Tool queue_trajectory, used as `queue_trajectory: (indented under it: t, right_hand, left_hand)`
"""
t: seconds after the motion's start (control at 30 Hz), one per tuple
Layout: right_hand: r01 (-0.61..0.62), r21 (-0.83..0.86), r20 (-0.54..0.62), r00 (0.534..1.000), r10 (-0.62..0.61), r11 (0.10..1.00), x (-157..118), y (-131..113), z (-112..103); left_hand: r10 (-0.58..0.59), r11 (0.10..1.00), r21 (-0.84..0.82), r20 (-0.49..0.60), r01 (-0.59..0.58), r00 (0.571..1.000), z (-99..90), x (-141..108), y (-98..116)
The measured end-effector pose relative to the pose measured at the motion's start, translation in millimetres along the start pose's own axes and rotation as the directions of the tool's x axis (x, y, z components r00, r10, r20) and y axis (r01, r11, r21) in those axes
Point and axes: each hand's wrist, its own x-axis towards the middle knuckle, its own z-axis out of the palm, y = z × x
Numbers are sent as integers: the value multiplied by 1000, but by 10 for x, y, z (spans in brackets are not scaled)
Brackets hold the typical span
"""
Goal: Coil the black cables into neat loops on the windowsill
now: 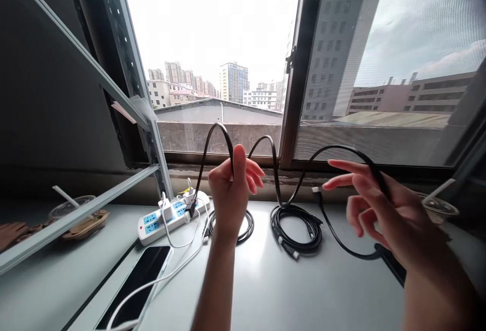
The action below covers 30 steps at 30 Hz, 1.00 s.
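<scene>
A long black cable [277, 184] rises from the power strip [172, 219] and passes my left hand [230, 189] in a high loop. My left hand is closed loosely on it, the cable lying in the crook of the thumb. From there it dips toward the table and arches up to my right hand [383, 214]. There it lies in the crook between thumb and index finger, with the fingers partly spread. Below the right hand, a black lead with a light metal plug [316, 190] joins a dark object [391, 265], partly hidden by the wrist.
Two coiled black cables lie on the table [288, 295]: one coil [296, 230] in the middle, another [248, 227] behind my left wrist. A phone [136, 285] and white charging cable [178, 270] are at left. A metal rack [91, 204], takeaway containers and a window [292, 68] surround this.
</scene>
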Motion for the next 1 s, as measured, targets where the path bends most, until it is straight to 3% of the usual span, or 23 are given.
queue_trajectory:
  t: [0.2, 0.37, 0.43, 0.57, 0.63, 0.7, 0.83, 0.9, 1.0]
  right_hand:
    - [-41, 98, 147, 989, 26, 994, 140, 82, 119]
    - [-89, 158, 252, 966, 47, 983, 165, 130, 153]
    - [-89, 183, 296, 955, 31, 979, 144, 129, 166]
    - [-118, 203, 325, 945, 46, 972, 122, 132, 171]
    - [-124, 196, 257, 964, 71, 973, 147, 144, 155]
    - [-152, 198, 201, 973, 112, 968, 194, 165, 127]
    - [-259, 307, 328, 932, 154, 916, 261, 187, 58]
    - [-232, 325, 335, 935, 118, 917, 240, 162, 38]
    - [-109, 257, 195, 979, 59, 960, 180, 111, 34]
  left_hand:
    - [8, 1000, -21, -22, -8, 1000, 150, -75, -16]
    - [-5, 998, -60, 161, 15, 987, 267, -146, -15]
    - [6, 998, -67, 298, 15, 955, 309, -192, -17]
    - [-9, 999, 31, 558, -10, 830, 421, -319, -15]
    - [8, 991, 100, 594, -84, 804, 488, -390, -7]
    - [54, 971, 157, 591, -181, 805, 547, -455, 9]
    - [74, 940, 212, 640, -268, 765, 609, -534, 54]
    - [80, 948, 178, 667, -263, 741, 614, -545, 66]
    - [73, 955, 152, 709, -253, 702, 615, -543, 68]
